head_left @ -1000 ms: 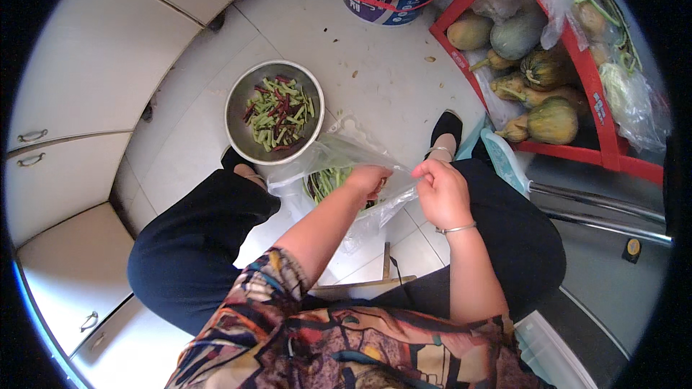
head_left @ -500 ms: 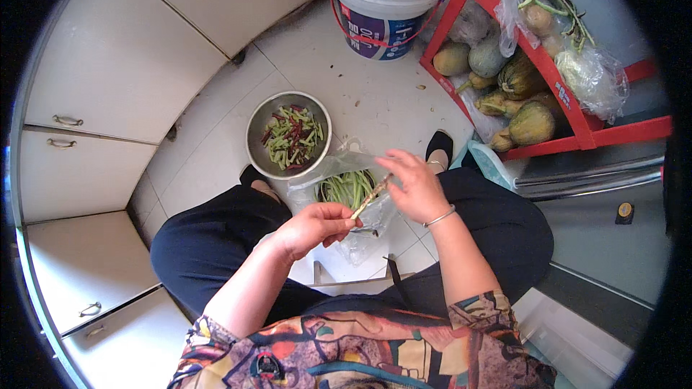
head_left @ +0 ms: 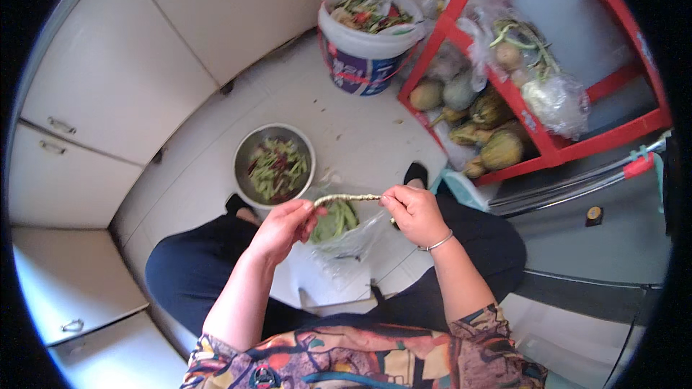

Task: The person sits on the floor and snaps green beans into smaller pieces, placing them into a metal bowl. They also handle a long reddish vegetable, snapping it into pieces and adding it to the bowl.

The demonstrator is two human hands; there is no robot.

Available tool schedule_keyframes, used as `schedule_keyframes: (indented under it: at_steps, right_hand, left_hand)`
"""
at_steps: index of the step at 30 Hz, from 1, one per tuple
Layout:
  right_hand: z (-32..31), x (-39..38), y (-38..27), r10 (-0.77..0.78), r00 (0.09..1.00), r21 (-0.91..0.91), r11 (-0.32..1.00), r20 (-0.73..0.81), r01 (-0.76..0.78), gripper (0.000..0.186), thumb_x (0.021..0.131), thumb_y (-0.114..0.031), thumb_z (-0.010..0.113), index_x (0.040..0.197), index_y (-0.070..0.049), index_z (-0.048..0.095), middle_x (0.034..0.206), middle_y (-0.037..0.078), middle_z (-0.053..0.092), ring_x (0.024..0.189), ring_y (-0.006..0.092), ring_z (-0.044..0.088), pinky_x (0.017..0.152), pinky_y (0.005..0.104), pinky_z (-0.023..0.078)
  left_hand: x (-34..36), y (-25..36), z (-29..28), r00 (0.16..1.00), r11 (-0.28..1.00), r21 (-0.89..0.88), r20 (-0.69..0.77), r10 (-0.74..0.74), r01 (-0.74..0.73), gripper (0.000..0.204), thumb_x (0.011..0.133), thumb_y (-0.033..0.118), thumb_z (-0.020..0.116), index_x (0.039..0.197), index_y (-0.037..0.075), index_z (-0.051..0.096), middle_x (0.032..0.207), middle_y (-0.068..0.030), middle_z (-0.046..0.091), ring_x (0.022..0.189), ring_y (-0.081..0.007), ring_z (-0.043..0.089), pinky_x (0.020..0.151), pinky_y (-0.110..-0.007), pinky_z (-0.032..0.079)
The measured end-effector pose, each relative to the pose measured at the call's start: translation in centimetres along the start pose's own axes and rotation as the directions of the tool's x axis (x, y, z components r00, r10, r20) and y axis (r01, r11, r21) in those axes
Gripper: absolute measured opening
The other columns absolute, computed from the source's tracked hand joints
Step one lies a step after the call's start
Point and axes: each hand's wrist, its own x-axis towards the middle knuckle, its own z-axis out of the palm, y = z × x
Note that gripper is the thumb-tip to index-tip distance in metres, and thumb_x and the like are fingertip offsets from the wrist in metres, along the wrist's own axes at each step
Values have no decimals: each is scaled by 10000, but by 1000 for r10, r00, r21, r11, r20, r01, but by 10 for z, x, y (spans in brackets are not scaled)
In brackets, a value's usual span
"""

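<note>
A long, spotted, pale green bean pod [head_left: 347,197] stretches between my two hands, slightly arched. My left hand [head_left: 280,229] pinches one end of it. The other end is gripped by the thumb and fingers of my right hand [head_left: 414,216], which has a bracelet at its wrist. Below the pod, between my knees, a clear plastic bag [head_left: 364,236] holds green bean pods [head_left: 337,219]. Just beyond my left hand, a steel bowl [head_left: 311,148] on the floor contains broken green and dark red bean pieces [head_left: 277,169].
A white and blue bucket [head_left: 364,72] of vegetable scraps stands at the back. To its right, a red rack [head_left: 530,131] carries squashes [head_left: 502,150] and a plastic bag [head_left: 556,104]. White cabinets [head_left: 108,65] line the left. Small scraps lie on the tiled floor [head_left: 353,130].
My right hand, fingers spread before, has closed on the pod's far end. The pod has swung from slanting to nearly level and is bent. The whole view has shifted a little.
</note>
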Motion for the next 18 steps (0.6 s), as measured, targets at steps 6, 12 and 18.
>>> schedule_keyframes:
  at_steps: [6,12,18]
  right_hand:
    - [-111,52,5,245,816,411,912,-524,-10,153,921,-202,533,895,-78,618,736,-32,574,543,12,426,482,176,367]
    - [-303,134,57,69,307,6,979,-949,-203,317,838,-345,585,849,-43,679,747,94,643,644,208,591,602,326,463]
    - [-337,161,57,220,503,-316,555,-836,-769,373,802,-405,556,932,-83,693,996,181,644,971,335,609,855,398,465]
  left_hand:
    - [7,-5,3,999,995,-97,8,34,-33,334,952,270,468,1134,-1,540,857,-51,622,713,-96,543,629,-219,422]
    - [18,-11,4,999,997,-61,-5,-36,36,261,941,229,488,1066,14,568,832,-56,633,694,-105,564,613,-219,430]
    - [22,-13,-1,999,998,-45,-34,-40,39,247,937,237,499,1044,28,577,826,-43,632,697,-100,567,616,-219,429]
